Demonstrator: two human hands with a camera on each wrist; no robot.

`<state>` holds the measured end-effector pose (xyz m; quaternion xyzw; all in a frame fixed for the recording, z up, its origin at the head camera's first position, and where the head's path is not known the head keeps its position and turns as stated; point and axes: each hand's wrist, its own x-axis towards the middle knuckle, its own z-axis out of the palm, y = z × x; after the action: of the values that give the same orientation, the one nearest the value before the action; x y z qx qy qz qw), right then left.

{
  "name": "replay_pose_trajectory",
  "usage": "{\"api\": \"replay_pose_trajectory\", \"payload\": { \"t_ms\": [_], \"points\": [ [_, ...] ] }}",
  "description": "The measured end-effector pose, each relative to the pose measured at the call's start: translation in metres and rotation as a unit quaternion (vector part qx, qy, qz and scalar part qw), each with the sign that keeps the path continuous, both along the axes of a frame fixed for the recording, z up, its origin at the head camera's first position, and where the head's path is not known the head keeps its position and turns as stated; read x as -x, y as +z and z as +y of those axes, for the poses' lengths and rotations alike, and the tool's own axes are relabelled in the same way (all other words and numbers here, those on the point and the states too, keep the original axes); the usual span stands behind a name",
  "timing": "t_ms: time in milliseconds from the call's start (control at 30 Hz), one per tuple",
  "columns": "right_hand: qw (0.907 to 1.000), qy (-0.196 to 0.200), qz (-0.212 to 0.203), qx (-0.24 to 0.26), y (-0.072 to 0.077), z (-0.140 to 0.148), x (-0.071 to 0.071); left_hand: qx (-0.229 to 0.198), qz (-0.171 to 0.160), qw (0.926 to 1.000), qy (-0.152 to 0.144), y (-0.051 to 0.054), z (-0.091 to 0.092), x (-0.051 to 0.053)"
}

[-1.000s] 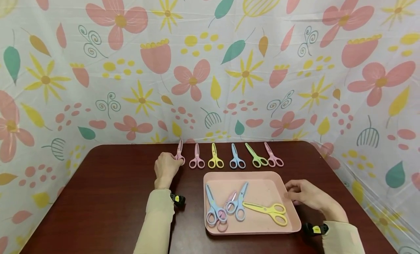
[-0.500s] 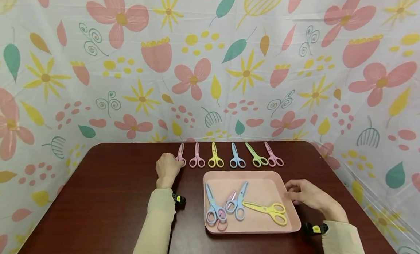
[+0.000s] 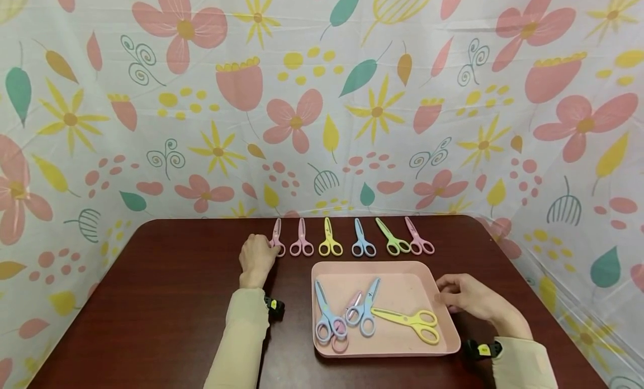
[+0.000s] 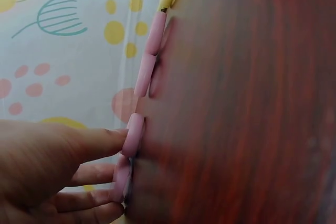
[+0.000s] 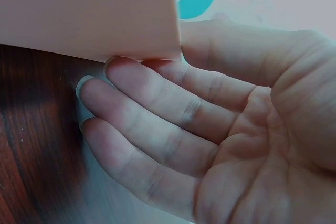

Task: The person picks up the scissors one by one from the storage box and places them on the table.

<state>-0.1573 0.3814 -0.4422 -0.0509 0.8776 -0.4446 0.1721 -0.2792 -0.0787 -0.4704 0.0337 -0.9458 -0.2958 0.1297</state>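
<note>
At the left end of a row of scissors, my left hand (image 3: 257,261) pinches the handles of pink scissors (image 3: 276,232). In the left wrist view the thumb is on one pink handle loop (image 4: 134,135) and the fingertips are at the other. My right hand (image 3: 468,298) touches the right side of a pink tray (image 3: 392,351), with loosely bent fingers. The right wrist view has the fingertips (image 5: 126,72) by the tray's edge; the thumb tip is partly hidden. Inside the tray lie blue scissors (image 3: 327,311), a second blue pair (image 3: 369,305), yellow scissors (image 3: 410,321) and partly covered pink ones (image 3: 340,343).
Continuing the row along the table's back are pink scissors (image 3: 302,241), yellow (image 3: 329,241), blue (image 3: 361,241), green scissors (image 3: 391,238) and another pink pair (image 3: 418,241). A flower-print curtain (image 3: 322,171) hangs behind the dark wooden table (image 3: 166,316).
The pink scissors in my left hand have shifted slightly right and toward me, now straighter beside the row. My right hand has stayed at the tray.
</note>
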Motion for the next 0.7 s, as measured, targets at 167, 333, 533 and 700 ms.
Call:
{"api": "replay_pose_trajectory", "payload": {
  "t_ms": [167, 333, 533, 700],
  "points": [
    [0.9999, 0.004, -0.001, 0.010, -0.002, -0.002, -0.001, 0.001, -0.007, 1.0000, -0.005, 0.000, -0.002, -0.003],
    [0.9999, 0.004, 0.001, 0.009, -0.004, -0.002, -0.003, 0.002, -0.002, 1.0000, -0.003, 0.000, -0.003, -0.006],
    [0.9999, 0.010, 0.004, 0.004, -0.004, -0.001, -0.003, 0.008, 0.033, 0.9994, 0.004, 0.009, -0.002, -0.009],
    [0.9999, 0.010, 0.005, 0.007, -0.001, 0.000, -0.002, 0.000, 0.052, 0.9984, -0.020, 0.021, 0.002, -0.012]
  ]
}}
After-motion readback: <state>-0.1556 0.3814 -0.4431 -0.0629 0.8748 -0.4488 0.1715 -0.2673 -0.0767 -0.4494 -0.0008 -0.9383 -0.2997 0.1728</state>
